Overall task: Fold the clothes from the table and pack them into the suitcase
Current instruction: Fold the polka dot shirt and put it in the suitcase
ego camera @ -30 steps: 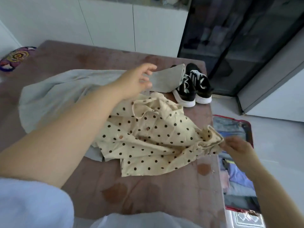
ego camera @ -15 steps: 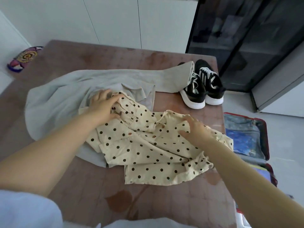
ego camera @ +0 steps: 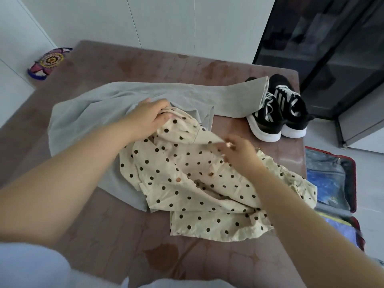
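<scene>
Suitcase (ego camera: 353, 177): open on the floor off the table's right edge, blue and other folded fabric inside.
Polka-dot shirt (ego camera: 199, 183): crumpled mid-table (ego camera: 116, 229), overlapping the grey garment (ego camera: 87, 113).
Left hand (ego camera: 152, 117): fingers pinched on the shirt's far edge.
Right hand (ego camera: 239, 152): clamped on a shirt fold.
Sneakers (ego camera: 276, 113): far right corner.
</scene>
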### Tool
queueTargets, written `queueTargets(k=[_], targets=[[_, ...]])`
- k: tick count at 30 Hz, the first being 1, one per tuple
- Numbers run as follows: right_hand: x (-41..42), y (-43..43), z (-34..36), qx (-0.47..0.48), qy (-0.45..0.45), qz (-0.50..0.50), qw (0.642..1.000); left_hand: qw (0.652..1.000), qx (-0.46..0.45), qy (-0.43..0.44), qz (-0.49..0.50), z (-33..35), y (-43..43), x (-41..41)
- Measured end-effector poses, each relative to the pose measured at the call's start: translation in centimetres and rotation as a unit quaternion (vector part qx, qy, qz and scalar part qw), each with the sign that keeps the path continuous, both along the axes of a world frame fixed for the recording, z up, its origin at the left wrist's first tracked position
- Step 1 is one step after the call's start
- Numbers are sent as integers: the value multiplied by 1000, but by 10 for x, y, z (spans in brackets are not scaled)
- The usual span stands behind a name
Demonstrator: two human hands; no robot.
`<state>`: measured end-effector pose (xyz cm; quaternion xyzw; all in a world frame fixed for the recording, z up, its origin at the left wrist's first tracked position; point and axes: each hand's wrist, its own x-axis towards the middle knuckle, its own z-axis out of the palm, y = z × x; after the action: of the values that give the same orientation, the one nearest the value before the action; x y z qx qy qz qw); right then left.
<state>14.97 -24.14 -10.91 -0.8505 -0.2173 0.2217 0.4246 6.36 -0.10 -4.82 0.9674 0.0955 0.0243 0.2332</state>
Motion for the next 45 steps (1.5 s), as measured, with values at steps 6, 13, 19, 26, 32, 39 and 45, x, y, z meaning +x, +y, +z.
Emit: queueTargets(k=[6, 13, 19, 26, 32, 39, 45], targets=[[26, -38, 49, 131, 64, -55, 988, 987, -152, 52, 10, 16, 8, -7], [19, -45, 64, 121, 34, -55, 991, 994, -51, 91, -13, -35, -6, -10], [13, -50, 62, 110, 31, -18, 993, 991, -30, 107, 75, -51, -12, 12], [2, -64, 39, -20, 10, -11, 1000, 991, -6, 123, 60, -71, -41, 59], [6, -88, 21, -181, -5, 19, 983, 955, 100, 248, 129, -94, -48, 67], [30, -52, 44, -44, -48, -96, 993, 977, -100, 20, 185, -21, 0, 32], [20, 26, 55, 35, -89, 27, 995, 906, -237, -125, 328, 14, 75, 8]])
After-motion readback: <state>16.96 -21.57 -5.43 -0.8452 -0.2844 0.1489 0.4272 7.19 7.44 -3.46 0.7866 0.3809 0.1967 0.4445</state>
